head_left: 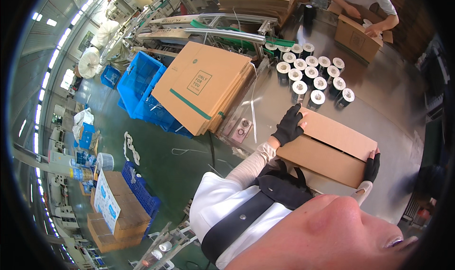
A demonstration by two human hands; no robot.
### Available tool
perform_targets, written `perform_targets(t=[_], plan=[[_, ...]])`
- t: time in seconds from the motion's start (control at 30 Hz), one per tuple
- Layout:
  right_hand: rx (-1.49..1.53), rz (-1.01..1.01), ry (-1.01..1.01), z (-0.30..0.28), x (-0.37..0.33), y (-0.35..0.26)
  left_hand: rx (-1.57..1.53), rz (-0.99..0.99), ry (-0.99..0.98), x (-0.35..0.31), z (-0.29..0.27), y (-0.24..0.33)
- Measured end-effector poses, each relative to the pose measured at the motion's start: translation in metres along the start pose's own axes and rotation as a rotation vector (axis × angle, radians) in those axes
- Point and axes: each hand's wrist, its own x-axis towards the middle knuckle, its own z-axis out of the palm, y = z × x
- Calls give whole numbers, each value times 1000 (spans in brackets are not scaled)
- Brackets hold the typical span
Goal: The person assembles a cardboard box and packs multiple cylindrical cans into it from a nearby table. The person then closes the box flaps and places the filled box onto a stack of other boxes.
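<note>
A brown cardboard box (pixel 327 144) lies on the metal table in front of me, its two long top flaps folded down with a narrow dark gap between them. My left hand (pixel 290 126), in a black fingerless glove, grips the box's left end near the far corner. At the opposite end my right hand (pixel 372 165), gloved the same way, holds the right edge; some of its fingers are hidden behind the box. Just beyond the box stand several dark cylinders (pixel 311 73) with white round tops, grouped in loose rows. Neither hand touches them.
A stack of flat cardboard boxes (pixel 201 85) leans at the left, beside blue crates (pixel 140 85). Across the metal table (pixel 379 106), a co-worker's hands (pixel 372 30) reach into an open carton (pixel 355 38). A conveyor (pixel 222 30) runs behind the stack.
</note>
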Motion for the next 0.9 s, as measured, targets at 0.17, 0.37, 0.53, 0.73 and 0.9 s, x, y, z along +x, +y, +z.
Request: perform_targets(t=[0.17, 0.37, 0.53, 0.73, 0.9], plan=[[27, -62, 15, -1, -1, 8, 1, 4, -40, 6, -4, 7], [-46, -23, 65, 1, 0, 7, 12, 7, -41, 6, -1, 4], [-94, 4, 115, 4, 3, 6, 18, 4, -60, 6, 0, 0], [-155, 64, 180, 3, 1, 3, 40, 50, -61, 11, 5, -3], [-82, 86, 153, 1, -3, -14, 44, -3, -118, 7, -2, 3]])
